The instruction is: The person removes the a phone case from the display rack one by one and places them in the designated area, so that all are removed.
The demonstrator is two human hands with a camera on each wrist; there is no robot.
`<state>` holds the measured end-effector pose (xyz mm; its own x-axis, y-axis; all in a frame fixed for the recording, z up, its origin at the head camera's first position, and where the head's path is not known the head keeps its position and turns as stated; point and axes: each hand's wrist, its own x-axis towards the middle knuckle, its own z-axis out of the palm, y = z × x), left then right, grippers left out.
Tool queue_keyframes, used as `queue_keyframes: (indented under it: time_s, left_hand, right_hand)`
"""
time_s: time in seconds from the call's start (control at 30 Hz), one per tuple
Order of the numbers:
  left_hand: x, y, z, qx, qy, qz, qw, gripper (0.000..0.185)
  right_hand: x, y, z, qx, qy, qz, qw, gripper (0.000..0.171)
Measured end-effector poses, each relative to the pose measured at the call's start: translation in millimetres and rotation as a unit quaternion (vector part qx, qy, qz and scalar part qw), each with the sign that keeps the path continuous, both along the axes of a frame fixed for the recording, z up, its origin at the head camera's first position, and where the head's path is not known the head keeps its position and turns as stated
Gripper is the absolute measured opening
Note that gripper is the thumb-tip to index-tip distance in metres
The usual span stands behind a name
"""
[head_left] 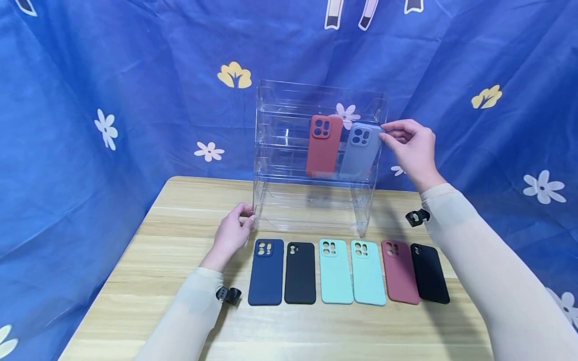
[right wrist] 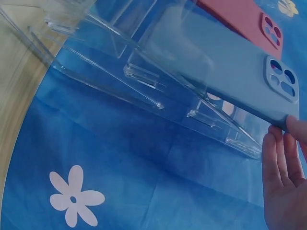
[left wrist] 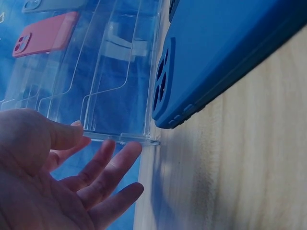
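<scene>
A light blue phone case leans to the right in a tier of the clear acrylic stand. My right hand pinches its upper right edge between thumb and fingers, near the camera cutouts. Just left of it, a coral red phone case stands in the same tier, nearly upright. Low at the stand's left side is my left hand. In the left wrist view, its loosely spread fingers reach the stand's clear side edge, with the thumb tip close by.
On the wooden table, a row of phone cases lies before the stand: navy, black, two mint, dark pink and another black case. A blue patterned curtain hangs behind and beside the table.
</scene>
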<state>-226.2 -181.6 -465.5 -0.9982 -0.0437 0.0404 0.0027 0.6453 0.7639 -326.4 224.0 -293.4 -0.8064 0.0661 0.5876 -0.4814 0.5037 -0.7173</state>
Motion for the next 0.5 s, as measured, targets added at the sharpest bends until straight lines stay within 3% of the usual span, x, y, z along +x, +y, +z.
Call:
queue_keyframes:
  time_s: [0.23, 0.5]
  left_hand:
    - [-0.7, -1, 1.5, 0.001, -0.004, -0.003, 1.0000, 0.024]
    - [0.5, -1, 2.0, -0.003, -0.004, -0.005, 1.0000, 0.025]
  right_hand:
    - [2.4, 7, 8.8, -0.042, -0.005, 0.010, 0.999, 0.025]
    - [16.2, 23, 32.7, -0.116, -0.001, 0.010, 0.993, 0.027]
